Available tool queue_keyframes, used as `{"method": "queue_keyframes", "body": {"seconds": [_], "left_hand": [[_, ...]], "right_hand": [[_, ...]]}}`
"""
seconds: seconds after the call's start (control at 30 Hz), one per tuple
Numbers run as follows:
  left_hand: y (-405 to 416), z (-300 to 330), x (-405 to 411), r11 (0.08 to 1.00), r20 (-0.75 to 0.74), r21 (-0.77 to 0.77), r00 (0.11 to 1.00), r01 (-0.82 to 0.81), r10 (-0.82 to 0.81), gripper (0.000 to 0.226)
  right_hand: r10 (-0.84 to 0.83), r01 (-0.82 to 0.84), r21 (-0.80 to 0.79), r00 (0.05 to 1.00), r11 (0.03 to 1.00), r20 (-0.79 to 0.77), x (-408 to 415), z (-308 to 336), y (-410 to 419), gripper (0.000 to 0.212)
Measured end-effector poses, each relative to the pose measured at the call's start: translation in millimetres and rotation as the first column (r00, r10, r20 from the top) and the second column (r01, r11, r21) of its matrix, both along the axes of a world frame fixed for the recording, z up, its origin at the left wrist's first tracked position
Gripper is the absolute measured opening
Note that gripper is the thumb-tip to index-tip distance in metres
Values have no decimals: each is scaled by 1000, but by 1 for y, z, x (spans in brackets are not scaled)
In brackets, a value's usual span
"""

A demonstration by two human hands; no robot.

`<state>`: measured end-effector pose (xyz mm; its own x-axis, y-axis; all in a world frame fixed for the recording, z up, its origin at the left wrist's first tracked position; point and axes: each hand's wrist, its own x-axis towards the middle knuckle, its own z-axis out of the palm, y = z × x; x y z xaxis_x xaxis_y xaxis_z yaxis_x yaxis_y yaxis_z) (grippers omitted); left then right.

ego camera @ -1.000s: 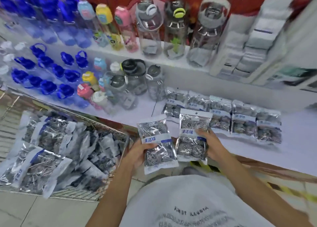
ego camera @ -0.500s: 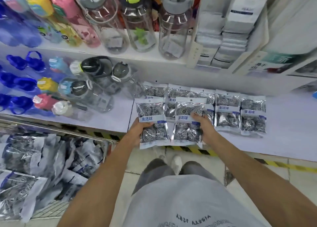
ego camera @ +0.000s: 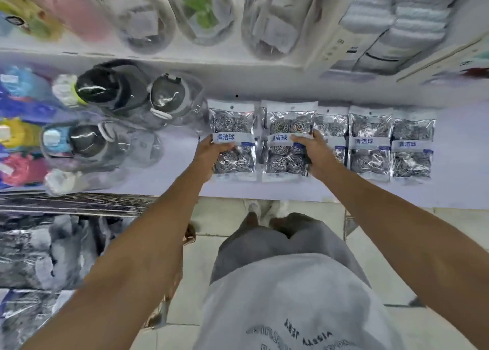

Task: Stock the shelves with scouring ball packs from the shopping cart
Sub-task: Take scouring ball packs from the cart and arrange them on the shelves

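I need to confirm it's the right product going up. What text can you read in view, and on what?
"清洁球": blue print on the white band of the left-hand pack, the right-hand pack and two shelved packs.
Shirt lettering: upside down, unreadable.
White box print: too small to read.
Bottle labels: blurred.

bright, even light | packaging glare | blurred, stretched edges

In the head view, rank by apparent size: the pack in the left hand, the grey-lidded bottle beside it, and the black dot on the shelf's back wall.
1. Grey-lidded bottle, though it looks only a little larger than the pack.
2. Pack in the left hand.
3. Black dot, by far the smallest.
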<state>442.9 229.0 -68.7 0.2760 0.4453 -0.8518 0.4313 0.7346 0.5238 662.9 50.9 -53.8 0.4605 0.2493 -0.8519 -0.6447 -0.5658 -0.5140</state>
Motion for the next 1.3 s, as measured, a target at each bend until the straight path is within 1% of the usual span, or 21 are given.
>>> {"method": "queue_keyframes", "body": {"seconds": [0.03, 0.1, 0.13, 0.2, 0.27, 0.37, 0.4, 0.47, 0.5, 0.53, 0.6, 0.67, 0.73, 0.8, 0.87, 0.93, 1.0, 1.1, 1.17, 1.27, 1.3], "left_hand": [[5, -3, 4, 1000, -13, 13, 1000, 5, -5, 51], [12, -10, 11, 998, -24, 51, 999, 31, -30, 34], [16, -14, 14, 997, -10, 64, 999, 38, -37, 32], [20, -21, 18, 996, 14, 75, 999, 44, -45, 38], [22, -26, 22, 992, -18, 102, 997, 74, -72, 45], [18, -27, 27, 979, -69, 170, 992, 114, -104, 45], [16, -27, 27, 975, -81, 190, 992, 114, -100, 46], [11, -29, 25, 973, -85, 198, 991, 122, -107, 54], [10, -30, 23, 973, -72, 189, 990, 136, -124, 64], [8, -32, 22, 971, -65, 176, 986, 161, -152, 75], [7, -34, 20, 952, -107, 170, 965, 255, -240, 91], [6, -36, 19, 930, -156, 192, 946, 312, -285, 97], [5, -36, 21, 930, -156, 222, 952, 293, -263, 98], [4, -34, 23, 934, -141, 251, 965, 252, -223, 96], [2, -32, 23, 943, -118, 262, 977, 203, -177, 86], [-1, -30, 19, 926, -142, 311, 974, 214, -177, 73], [-4, -22, 13, 900, -180, 357, 964, 249, -195, 66], [-12, 0, -1, 919, -147, 333, 974, 213, -173, 75], [-20, 18, -13, 903, -199, 352, 962, 248, -187, 78], [-38, 44, -33, 828, -315, 427, 918, 365, -242, 73], [-47, 54, -41, 796, -354, 451, 900, 404, -256, 67]], "right_hand": [[16, -16, -5, 1000, 1000, 15, 1, -5, 6, 66], [30, -29, -9, 999, 1000, 39, 3, -16, 16, 66], [33, -32, -17, 998, 999, 46, 4, -22, 20, 68], [38, -35, -50, 997, 998, 72, 5, -29, 28, 73], [63, -52, -90, 990, 995, 125, 5, -33, 32, 77], [101, -74, -131, 972, 989, 211, 2, -35, 34, 70], [115, -82, -146, 967, 986, 228, 0, -35, 34, 72], [171, -120, -200, 950, 973, 262, -6, -36, 34, 79], [195, -134, -223, 940, 966, 279, -7, -36, 34, 81], [205, -136, -238, 934, 962, 292, -8, -38, 34, 81], [213, -133, -258, 925, 957, 313, -9, -39, 37, 79], [229, -139, -276, 916, 951, 330, -8, -39, 38, 75], [264, -163, -297, 903, 941, 340, -8, -40, 37, 72], [306, -195, -319, 885, 928, 351, -8, -36, 36, 68], [351, -230, -337, 864, 913, 362, -9, -30, 35, 64], [398, -275, -348, 844, 896, 359, -9, -21, 32, 59], [431, -315, -335, 826, 888, 363, -9, -11, 26, 51], [492, -383, -319, 760, 867, 424, -11, 6, 15, 36], [562, -468, -311, 681, 827, 469, -16, 21, 8, 31], [673, -610, -314, 543, 727, 502, -29, 49, 2, 50], [713, -662, -321, 483, 677, 507, -34, 59, -1, 52]]}}
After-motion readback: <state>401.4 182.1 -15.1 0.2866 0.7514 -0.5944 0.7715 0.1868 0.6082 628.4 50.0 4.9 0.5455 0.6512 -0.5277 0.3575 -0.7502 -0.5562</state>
